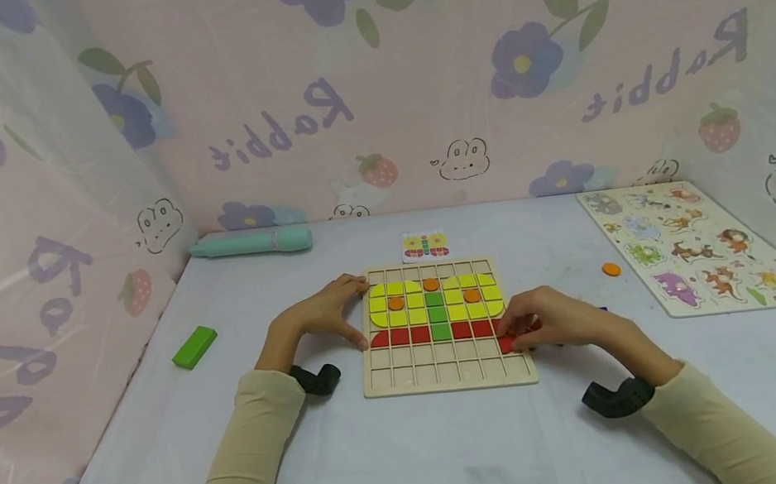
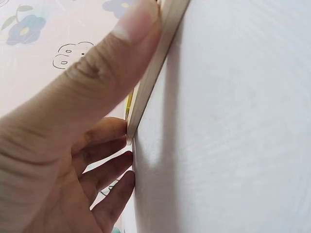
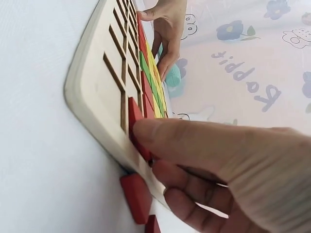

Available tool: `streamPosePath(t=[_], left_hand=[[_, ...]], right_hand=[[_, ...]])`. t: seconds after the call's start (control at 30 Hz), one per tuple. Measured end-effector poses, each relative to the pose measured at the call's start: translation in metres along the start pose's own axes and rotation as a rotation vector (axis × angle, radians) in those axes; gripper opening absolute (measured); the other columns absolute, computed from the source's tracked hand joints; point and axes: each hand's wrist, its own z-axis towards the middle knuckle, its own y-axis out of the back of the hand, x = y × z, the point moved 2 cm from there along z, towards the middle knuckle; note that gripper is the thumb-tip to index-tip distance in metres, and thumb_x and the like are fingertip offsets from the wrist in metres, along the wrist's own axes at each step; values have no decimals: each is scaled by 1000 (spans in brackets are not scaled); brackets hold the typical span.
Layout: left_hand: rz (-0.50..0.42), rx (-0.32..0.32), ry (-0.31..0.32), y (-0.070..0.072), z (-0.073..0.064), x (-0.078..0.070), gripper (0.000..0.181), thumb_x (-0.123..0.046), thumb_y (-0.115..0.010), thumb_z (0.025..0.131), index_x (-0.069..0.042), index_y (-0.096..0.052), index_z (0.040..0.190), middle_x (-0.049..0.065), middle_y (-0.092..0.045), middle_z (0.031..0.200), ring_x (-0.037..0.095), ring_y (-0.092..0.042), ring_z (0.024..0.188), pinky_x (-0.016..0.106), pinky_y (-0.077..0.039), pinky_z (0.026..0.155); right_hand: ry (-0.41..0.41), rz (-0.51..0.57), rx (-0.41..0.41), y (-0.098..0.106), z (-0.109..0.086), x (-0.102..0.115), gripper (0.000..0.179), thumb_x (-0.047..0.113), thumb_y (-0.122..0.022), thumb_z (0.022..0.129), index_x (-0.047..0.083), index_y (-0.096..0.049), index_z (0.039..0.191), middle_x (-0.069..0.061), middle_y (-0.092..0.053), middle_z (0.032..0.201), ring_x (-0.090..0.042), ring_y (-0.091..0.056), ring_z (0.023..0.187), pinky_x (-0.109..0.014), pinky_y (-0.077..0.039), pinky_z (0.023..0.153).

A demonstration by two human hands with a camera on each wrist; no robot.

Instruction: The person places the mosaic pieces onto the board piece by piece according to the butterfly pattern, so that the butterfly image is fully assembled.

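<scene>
A wooden grid board lies on the table, filled partly with yellow, green, red and orange tiles. My left hand rests along the board's left edge, its thumb and fingertips touching the wood. With thumb and fingers my right hand pinches a red tile at the board's right side, below the red row. The thumb lies on the tile; the other fingertips are partly hidden. Beside the board, under the right hand, a loose red tile lies on the table. Behind the board is a small pattern card.
A green block lies at the left, a mint-coloured tube at the back left. An orange disc lies right of the board, near an animal puzzle board. A patterned curtain bounds the back and sides.
</scene>
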Motion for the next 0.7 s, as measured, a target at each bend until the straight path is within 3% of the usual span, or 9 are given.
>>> streamPosePath(t=[0.2, 0.43, 0.53, 0.7], left_hand=[[7, -6, -5, 0, 1, 0, 100, -41, -84, 63, -9, -33, 143, 8, -28, 148, 26, -22, 138, 43, -21, 113], [3, 0, 10, 0, 0, 0, 101, -41, -85, 63, -9, -33, 144, 8, -27, 149, 26, -21, 139, 43, -21, 113], [4, 6, 19, 0, 1, 0, 102, -41, -85, 63, -10, -32, 144, 8, -26, 149, 26, -20, 139, 43, -21, 113], [3, 9, 17, 0, 1, 0, 102, -42, -84, 63, -10, -31, 144, 8, -26, 149, 26, -20, 139, 44, -21, 113]], right_hand=[[-56, 6, -20, 17, -12, -4, 25, 17, -73, 81, 12, -67, 105, 3, -64, 91, -11, -56, 78, -26, -52, 70], [-278, 24, 39, 48, -45, -26, 28, 17, -78, 75, 7, -62, 95, -1, -57, 80, -14, -52, 74, -22, -48, 64], [-349, 50, 95, 51, -52, -31, 36, 20, -82, 70, 5, -59, 93, -3, -55, 78, -16, -50, 72, -22, -45, 61], [-384, 65, 132, 47, -53, -35, 35, 21, -83, 67, 7, -60, 88, -3, -54, 76, -17, -50, 72, -23, -46, 61]])
